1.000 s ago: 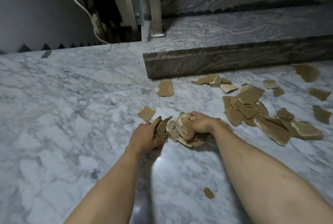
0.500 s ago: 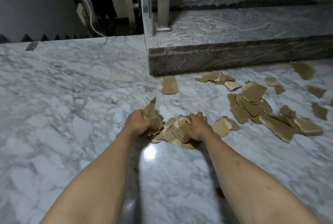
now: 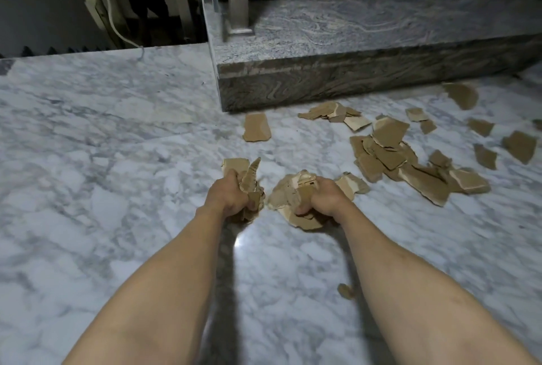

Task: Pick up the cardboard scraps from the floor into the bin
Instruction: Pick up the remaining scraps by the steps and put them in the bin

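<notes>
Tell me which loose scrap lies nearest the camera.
The small scrap beside the right forearm, alone on the floor, well short of both hands.

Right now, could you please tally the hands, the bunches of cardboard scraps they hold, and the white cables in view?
Hands: 2, left hand and right hand
Held bunches of cardboard scraps: 2, left bunch and right bunch, each gripped in curled fingers
White cable: 1
Total: 5
</notes>
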Tool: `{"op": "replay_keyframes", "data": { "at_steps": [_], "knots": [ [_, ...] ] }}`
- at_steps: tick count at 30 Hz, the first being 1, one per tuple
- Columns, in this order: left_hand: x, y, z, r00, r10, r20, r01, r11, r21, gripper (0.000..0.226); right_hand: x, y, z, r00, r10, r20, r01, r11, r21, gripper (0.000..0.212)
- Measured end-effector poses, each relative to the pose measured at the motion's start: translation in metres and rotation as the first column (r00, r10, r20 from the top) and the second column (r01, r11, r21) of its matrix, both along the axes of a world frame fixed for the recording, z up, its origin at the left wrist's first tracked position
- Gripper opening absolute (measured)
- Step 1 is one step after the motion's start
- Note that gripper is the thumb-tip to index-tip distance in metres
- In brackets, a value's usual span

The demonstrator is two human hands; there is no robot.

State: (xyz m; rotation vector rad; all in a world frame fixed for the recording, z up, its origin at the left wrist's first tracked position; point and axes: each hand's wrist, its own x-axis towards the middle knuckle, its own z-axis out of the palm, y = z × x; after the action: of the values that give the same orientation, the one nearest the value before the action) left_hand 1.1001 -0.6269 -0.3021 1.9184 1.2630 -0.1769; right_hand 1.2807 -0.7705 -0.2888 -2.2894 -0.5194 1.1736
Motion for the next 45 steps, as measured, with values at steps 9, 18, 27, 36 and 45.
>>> {"op": "replay_keyframes", "data": {
  "at_steps": [9, 18, 27, 36, 45],
  "knots": [
    [0.005, 0.014, 0.014, 0.957, 0.210, 0.202, -0.168, 0.964, -0.204, 0.061, 0.076, -0.038, 0.035, 0.986, -0.167, 0.015, 0.166, 0.986, 0.018, 0.084],
    [0.042, 0.009, 0.006, 0.966, 0.163, -0.200, -0.139, 0.982, 0.130, 0.083, 0.074, -0.031, -0.002, 0.949, 0.155, 0.275, -0.057, 0.941, -0.334, 0.102],
    [0.047, 0.018, -0.004, 0.985, 0.110, -0.133, -0.094, 0.988, 0.120, 0.069, 0.069, -0.037, -0.003, 0.971, -0.020, 0.239, 0.058, 0.986, -0.155, 0.060],
    [0.048, 0.014, -0.003, 0.988, -0.026, -0.151, 0.062, 0.969, 0.239, 0.067, 0.046, -0.068, 0.009, 0.998, -0.060, 0.017, 0.060, 0.998, 0.007, 0.041],
    [0.046, 0.006, 0.006, 0.992, -0.094, -0.082, 0.110, 0.968, 0.227, 0.057, -0.014, -0.146, 0.019, 0.950, 0.286, -0.121, -0.309, 0.914, -0.262, 0.076]
  ]
}}
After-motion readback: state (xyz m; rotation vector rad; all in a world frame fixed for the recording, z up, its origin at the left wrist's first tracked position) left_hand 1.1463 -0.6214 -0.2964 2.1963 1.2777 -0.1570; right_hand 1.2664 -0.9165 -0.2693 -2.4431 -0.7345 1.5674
